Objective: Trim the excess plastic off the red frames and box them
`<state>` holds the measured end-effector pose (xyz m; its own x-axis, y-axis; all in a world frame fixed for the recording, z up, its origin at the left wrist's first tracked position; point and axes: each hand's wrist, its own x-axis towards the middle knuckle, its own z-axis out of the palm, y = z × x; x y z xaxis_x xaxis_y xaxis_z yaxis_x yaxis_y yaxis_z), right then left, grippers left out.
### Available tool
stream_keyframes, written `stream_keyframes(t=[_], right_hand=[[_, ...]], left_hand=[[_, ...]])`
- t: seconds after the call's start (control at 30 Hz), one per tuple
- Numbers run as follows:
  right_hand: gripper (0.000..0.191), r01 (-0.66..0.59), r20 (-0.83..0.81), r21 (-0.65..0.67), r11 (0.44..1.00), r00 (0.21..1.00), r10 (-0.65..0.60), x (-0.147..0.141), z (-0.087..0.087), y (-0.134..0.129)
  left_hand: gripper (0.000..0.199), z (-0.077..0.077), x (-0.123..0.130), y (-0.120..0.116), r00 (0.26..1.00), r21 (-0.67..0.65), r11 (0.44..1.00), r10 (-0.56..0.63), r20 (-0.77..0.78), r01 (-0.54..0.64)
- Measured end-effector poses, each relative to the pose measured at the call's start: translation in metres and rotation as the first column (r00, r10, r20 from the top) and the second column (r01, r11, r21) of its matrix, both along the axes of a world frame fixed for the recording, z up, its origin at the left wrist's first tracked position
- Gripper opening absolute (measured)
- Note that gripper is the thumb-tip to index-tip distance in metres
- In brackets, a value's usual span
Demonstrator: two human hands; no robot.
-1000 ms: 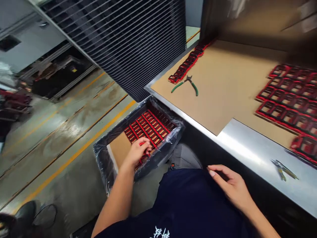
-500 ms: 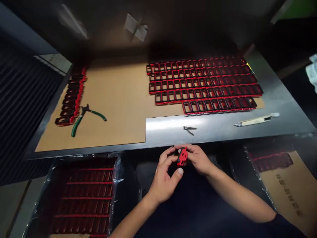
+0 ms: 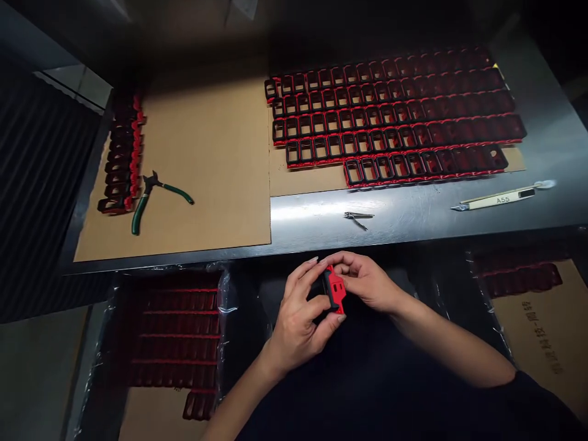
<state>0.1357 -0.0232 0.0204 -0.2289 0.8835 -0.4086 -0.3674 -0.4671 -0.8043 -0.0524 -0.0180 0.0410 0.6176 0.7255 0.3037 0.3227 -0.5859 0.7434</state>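
A red and black plastic part (image 3: 338, 290) is held up between both hands, just off the table's front edge. My left hand (image 3: 301, 312) grips its left side and lower end, thumb at the bottom. My right hand (image 3: 367, 283) has its fingers closed on the upper right side of the same part. Similar frame-shaped parts (image 3: 362, 144) stand in several rows on cardboard at the right of the table. A shorter column of them (image 3: 122, 162) is at the far left.
Green-handled pliers (image 3: 146, 199) lie on the left cardboard (image 3: 215, 159). Small metal nippers (image 3: 358, 217) and a white knife marked A55 (image 3: 498, 199) rest on the metal tabletop (image 3: 413, 211). Below the table, a plastic-lined box at left holds rows of parts (image 3: 184, 324); another box (image 3: 528, 306) stands at right.
The view has tilted down and shifted. The red and black part has turned slightly in my hands, and my left fingers have moved along it.
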Motion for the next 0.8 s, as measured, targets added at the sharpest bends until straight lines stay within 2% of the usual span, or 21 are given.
stream_keyframes(t=[0.13, 0.4, 0.57, 0.8], right_hand=[[0.027, -0.005, 0.055, 0.011, 1.0, 0.998, 0.004, 0.014, 0.005, -0.004], [0.022, -0.144, -0.069, 0.05, 0.988, 0.987, 0.147, 0.02, 0.019, -0.018], [0.026, -0.16, -0.087, 0.045, 0.986, 0.983, 0.163, 0.019, 0.017, -0.021], [0.032, -0.17, -0.114, 0.002, 0.985, 0.979, 0.169, 0.017, 0.014, -0.022]], left_hand=[[0.001, -0.006, -0.004, -0.001, 0.999, 0.018, 1.0, 0.021, 0.047, -0.022], [0.005, -0.013, -0.005, -0.001, 0.998, 0.03, 1.0, 0.005, 0.064, -0.007], [0.007, -0.013, -0.006, -0.001, 0.999, 0.063, 0.998, -0.011, 0.033, 0.009], [0.004, -0.012, -0.006, -0.001, 0.999, -0.003, 1.0, -0.031, 0.028, 0.031]])
